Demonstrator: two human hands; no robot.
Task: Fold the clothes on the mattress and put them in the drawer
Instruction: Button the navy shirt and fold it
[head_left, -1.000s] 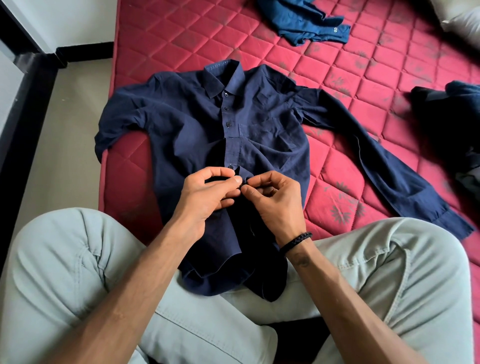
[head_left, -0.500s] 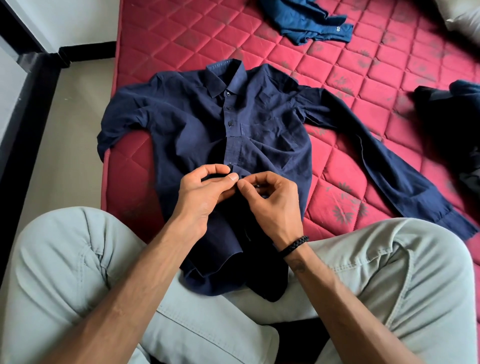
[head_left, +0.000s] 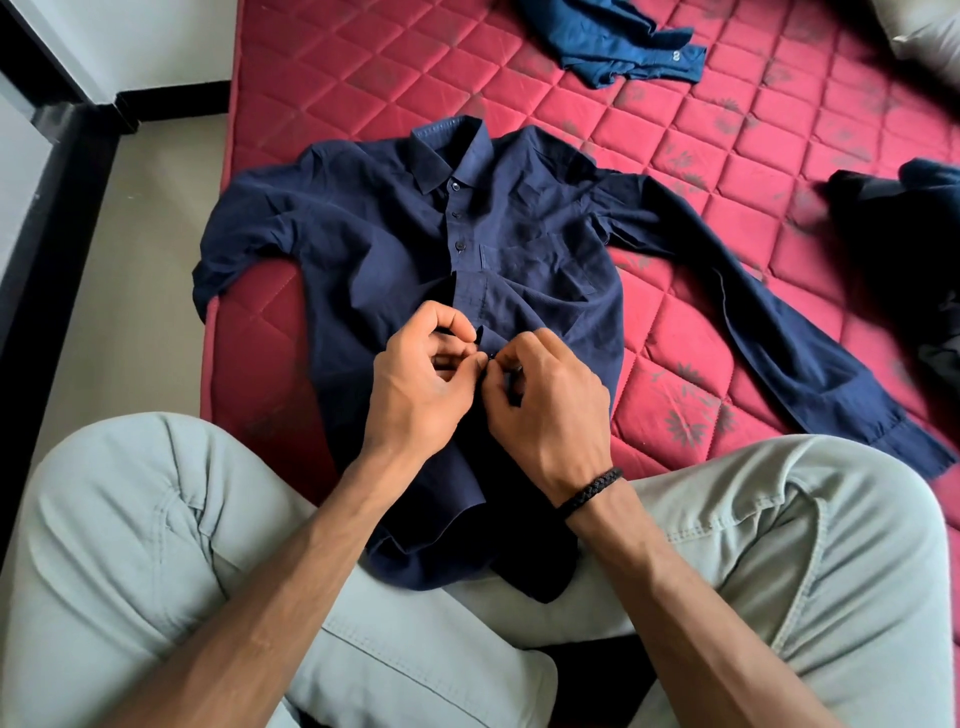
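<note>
Seated on a red mattress (head_left: 322, 67), a person's left hand (head_left: 415, 384) and right hand (head_left: 545, 405) pinch the placket of a navy shirt (head_left: 363, 249) spread flat — buttoning unfinished, folding not begun, other clothes (head_left: 613, 41) waiting, no drawer in view.

One camera sits on the person's head and looks forward and down. It is close to the left hand (head_left: 415, 387) and right hand (head_left: 545, 402), with the mattress (head_left: 675, 171) stretching away beyond.
</note>
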